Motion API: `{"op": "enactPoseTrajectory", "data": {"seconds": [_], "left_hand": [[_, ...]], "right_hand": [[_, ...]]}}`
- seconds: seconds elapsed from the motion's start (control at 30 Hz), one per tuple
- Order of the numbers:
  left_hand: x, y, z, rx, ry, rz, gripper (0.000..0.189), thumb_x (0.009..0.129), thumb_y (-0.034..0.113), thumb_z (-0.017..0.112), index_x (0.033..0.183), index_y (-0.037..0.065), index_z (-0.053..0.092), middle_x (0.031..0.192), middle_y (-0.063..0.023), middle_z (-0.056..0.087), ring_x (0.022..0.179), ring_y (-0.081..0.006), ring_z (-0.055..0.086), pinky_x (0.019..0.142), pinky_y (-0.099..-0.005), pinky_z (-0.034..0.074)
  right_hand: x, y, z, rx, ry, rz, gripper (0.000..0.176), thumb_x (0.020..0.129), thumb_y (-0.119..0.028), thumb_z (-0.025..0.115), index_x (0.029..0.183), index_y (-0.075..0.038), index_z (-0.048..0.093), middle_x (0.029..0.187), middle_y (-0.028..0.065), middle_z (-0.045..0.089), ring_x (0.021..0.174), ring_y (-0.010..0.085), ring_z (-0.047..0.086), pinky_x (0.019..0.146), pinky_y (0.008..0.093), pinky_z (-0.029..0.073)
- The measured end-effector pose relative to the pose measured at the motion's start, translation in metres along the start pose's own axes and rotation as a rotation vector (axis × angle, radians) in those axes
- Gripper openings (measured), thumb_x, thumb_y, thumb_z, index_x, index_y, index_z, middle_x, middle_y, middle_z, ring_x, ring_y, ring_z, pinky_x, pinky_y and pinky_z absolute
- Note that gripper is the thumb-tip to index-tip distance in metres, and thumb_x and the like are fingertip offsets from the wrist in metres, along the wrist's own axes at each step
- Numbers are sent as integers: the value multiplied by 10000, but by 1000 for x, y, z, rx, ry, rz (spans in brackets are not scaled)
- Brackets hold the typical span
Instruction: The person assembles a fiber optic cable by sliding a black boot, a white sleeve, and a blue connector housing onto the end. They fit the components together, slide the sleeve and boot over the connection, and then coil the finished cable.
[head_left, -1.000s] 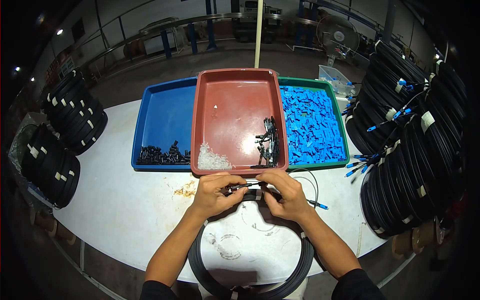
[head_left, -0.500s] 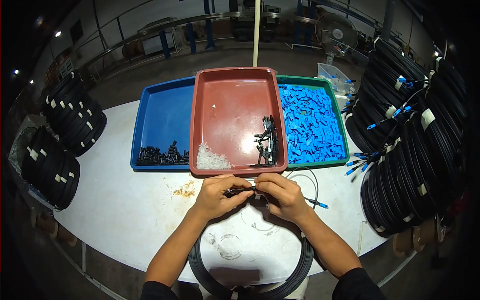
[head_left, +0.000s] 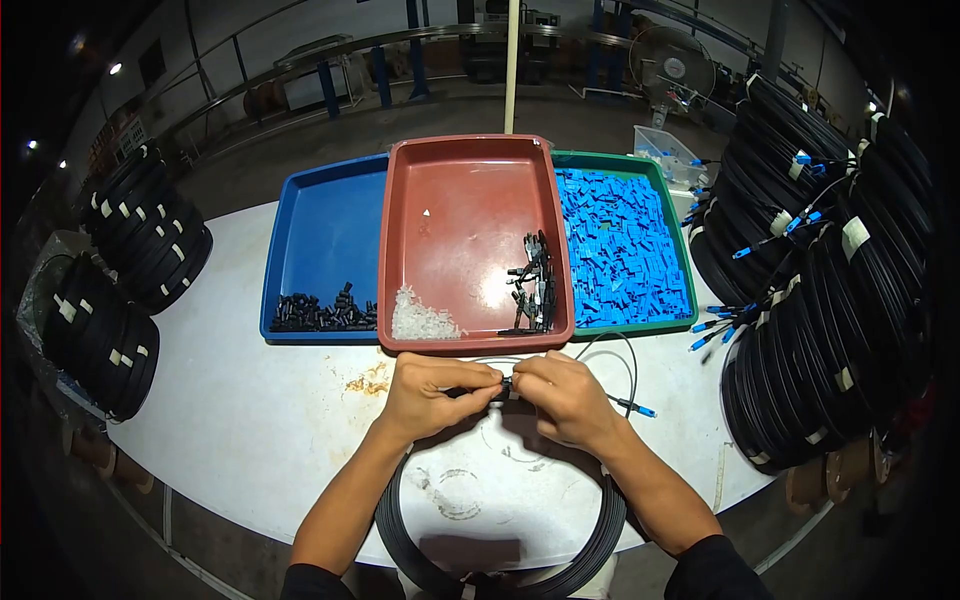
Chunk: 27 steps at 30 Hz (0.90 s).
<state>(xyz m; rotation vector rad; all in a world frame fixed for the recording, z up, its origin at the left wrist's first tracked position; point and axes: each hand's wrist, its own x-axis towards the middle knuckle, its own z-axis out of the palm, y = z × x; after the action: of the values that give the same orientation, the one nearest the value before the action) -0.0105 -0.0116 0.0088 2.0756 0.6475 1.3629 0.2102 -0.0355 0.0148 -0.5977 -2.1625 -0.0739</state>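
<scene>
head view: a white table (head_left: 230,370) spreads across the scene, with big stacks of black cable coils (head_left: 805,365) on the right and smaller stacks (head_left: 160,215) on the left. toward the far side, a red tray (head_left: 460,215) sits between a blue tray (head_left: 335,220) on the left and a green tray (head_left: 635,329) on the right, full of blue pieces (head_left: 620,250). one black coil (head_left: 606,522) lies near, between the forearms. the left hand (head_left: 425,392) and right hand (head_left: 570,395) nearly meet over its far arc, fingers closed in a pinch. white bits (head_left: 422,318) heap in the red tray's near left corner. a blue-tipped connector (head_left: 643,411) rests right of the right hand. smallest, a dark piece (head_left: 506,385) is pinched between both hands' fingertips, partly hidden, just near of the red tray.
</scene>
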Motion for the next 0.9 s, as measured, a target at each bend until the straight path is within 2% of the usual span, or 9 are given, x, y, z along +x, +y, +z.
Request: {"op": "enactPoseTrajectory", "data": {"seconds": [0.1, 0.13, 0.27, 0.37, 0.5, 0.53, 0.6, 0.67, 0.9], "left_hand": [[1, 4, -2, 276, -136, 266, 164, 753, -13, 819, 913, -9, 783, 933, -120, 785, 782, -246, 769, 711, -311, 625], [1, 6, 0, 271, -140, 264, 164, 753, -13, 819, 913, -9, 783, 933, -120, 785, 782, -246, 769, 711, -311, 625], [1, 10, 2, 166, -90, 125, 159, 776, -10, 811, 933, -15, 786, 903, -113, 786, 756, -212, 768, 685, -283, 618], [-3, 12, 5, -237, -33, -496, 188, 806, 4, 805, 991, -19, 788, 878, -122, 785, 700, -203, 761, 668, -277, 613], [-1, 13, 5, 339, -146, 217, 174, 785, 59, 820, 952, 22, 785, 907, -110, 782, 757, -225, 764, 698, -305, 624], [-1, 9, 5, 340, -147, 217, 174, 785, 59, 820, 952, 22, 785, 907, -110, 782, 757, -225, 764, 698, -305, 624], [0, 6, 3, 562, -201, 498, 202, 749, 13, 831, 943, 30, 776, 912, -90, 787, 760, -241, 763, 679, -313, 623], [-1, 6, 3, 488, -181, 429, 193, 751, 11, 834, 936, 31, 782, 906, -111, 786, 752, -235, 766, 678, -318, 627], [-5, 10, 4, 156, -29, 29, 166, 743, -23, 799, 905, 4, 775, 853, -118, 778, 698, -229, 753, 665, -299, 618]], "right_hand": [[1, -6, -4, 475, -189, 644, 166, 852, 13, 689, 870, 14, 523, 735, 193, 599, 688, 377, 621, 636, 441, 473], [0, -6, -3, 474, -188, 651, 166, 852, 13, 689, 870, 14, 523, 735, 193, 599, 688, 377, 621, 636, 441, 473], [-7, 1, 9, 256, -87, 338, 185, 788, 49, 722, 913, 3, 594, 865, 147, 670, 713, 305, 648, 624, 379, 508], [-2, 0, 4, -88, -1, -2, 150, 772, -88, 689, 883, -59, 592, 885, 64, 647, 795, 250, 636, 685, 358, 475], [-7, 5, 5, 63, -108, 168, 152, 791, -39, 712, 863, -35, 579, 829, 89, 665, 742, 266, 631, 673, 366, 479], [-8, 5, 4, 64, -108, 168, 152, 791, -39, 712, 863, -35, 579, 829, 89, 665, 742, 266, 631, 673, 366, 479], [-5, 1, 1, 513, -197, 675, 111, 867, -4, 711, 899, 1, 605, 795, 105, 689, 669, 256, 657, 602, 339, 487], [-7, 1, 6, 543, -129, 623, 81, 937, -16, 683, 920, 2, 606, 764, 125, 686, 639, 249, 664, 591, 328, 484], [-1, -3, 3, 65, -11, 109, 174, 793, -20, 715, 911, 6, 591, 790, 144, 635, 735, 324, 635, 670, 403, 494]]}}
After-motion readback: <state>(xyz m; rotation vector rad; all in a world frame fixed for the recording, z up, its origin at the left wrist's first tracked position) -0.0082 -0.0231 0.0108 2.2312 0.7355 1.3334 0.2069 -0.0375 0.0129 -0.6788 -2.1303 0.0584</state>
